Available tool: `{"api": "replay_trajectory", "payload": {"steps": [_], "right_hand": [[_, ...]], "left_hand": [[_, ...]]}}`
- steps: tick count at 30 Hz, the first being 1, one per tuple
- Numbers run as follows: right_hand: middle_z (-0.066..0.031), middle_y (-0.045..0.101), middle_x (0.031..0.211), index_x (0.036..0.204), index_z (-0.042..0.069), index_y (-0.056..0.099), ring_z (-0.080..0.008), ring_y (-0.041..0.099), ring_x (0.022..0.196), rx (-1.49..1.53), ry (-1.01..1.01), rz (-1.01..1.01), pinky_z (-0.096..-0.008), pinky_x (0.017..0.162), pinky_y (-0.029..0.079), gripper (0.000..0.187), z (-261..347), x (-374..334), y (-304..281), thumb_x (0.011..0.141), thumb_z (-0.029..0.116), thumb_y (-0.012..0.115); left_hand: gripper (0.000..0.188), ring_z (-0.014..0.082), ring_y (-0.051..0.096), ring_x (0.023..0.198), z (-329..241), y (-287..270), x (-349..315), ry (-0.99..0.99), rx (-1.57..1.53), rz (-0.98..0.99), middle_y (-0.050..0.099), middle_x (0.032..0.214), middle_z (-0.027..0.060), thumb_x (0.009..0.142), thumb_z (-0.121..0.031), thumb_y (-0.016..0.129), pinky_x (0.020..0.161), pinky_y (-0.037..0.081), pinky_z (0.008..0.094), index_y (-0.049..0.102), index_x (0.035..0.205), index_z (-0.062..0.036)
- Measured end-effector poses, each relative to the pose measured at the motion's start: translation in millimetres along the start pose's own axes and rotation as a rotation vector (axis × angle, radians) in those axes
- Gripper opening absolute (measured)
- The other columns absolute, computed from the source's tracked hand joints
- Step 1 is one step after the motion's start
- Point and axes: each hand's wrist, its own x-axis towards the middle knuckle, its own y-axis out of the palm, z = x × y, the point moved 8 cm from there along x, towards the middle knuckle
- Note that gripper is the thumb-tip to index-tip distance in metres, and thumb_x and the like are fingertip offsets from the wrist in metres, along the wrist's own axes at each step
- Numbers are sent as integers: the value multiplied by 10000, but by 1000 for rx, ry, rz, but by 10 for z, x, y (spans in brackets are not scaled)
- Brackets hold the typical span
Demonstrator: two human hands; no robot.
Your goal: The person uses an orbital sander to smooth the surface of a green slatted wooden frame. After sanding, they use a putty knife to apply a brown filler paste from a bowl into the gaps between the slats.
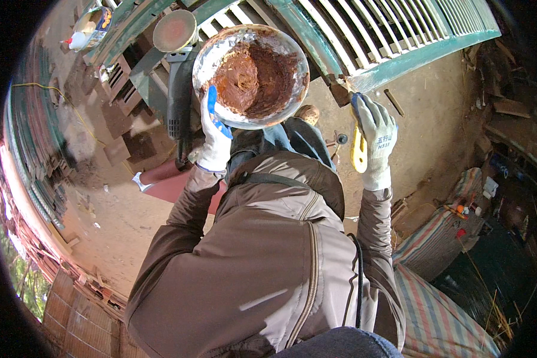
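Observation:
My left hand (213, 134), in a white glove with blue fingertips, grips the near left rim of a round metal bowl (204, 59). Thick reddish-brown paste (253, 77) fills much of the bowl and is smeared up its walls. In my right hand (376, 128), also gloved, is a putty knife with a yellow handle (359, 152). Its blade end (340, 93) is coated brown and sits at the corner of a green frame with pale slats (394, 67). Whether the blade touches the frame I cannot tell.
A dark power tool with a round pad (175, 31) stands left of the bowl. Wood scraps (116, 122) litter the floor at left, with a yellow cord (71, 102) and stacked green slats (39, 143). Striped sheeting (438, 235) lies at right; a short stick (394, 102) is near my right hand.

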Motion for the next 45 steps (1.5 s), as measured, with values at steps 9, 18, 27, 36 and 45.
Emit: {"api": "replay_trajectory", "payload": {"steps": [9,18,27,36,45], "right_hand": [[-8,697,1225,1236,167,687,-215,667,1069,-93,-103,47,-380,816,530,439,29,45,210,797,141,684],[-61,749,1147,1138,108,735,-250,714,1004,12,-82,24,-370,828,552,380,-69,-85,-44,761,151,712],[-42,744,1133,1155,141,738,-226,706,991,-13,-149,115,-362,823,534,408,45,235,233,753,209,733],[-36,747,1146,1127,159,746,-214,707,1029,89,-174,4,-372,848,532,355,68,387,86,773,179,727],[16,739,1131,1109,214,744,-170,695,1048,5,-258,121,-362,850,522,350,168,90,243,762,187,706]], "left_hand": [[468,290,437,1430,7,34,24,-17,-6,35,474,1547,91,1068,-339,451,1204,345,489,527,1466,-105],[477,292,433,1432,47,27,48,8,-27,15,467,1550,91,1066,-361,445,1209,337,496,517,1474,-126],[503,297,426,1437,-42,98,57,-32,-11,-4,450,1563,90,1066,-382,427,1203,342,502,499,1489,-120],[498,293,425,1437,81,-72,212,26,-9,52,439,1570,85,1065,-381,453,1199,351,497,492,1492,-125],[480,283,427,1436,-42,69,107,-47,-100,21,454,1560,85,1072,-358,457,1206,342,481,506,1482,-113]]}}
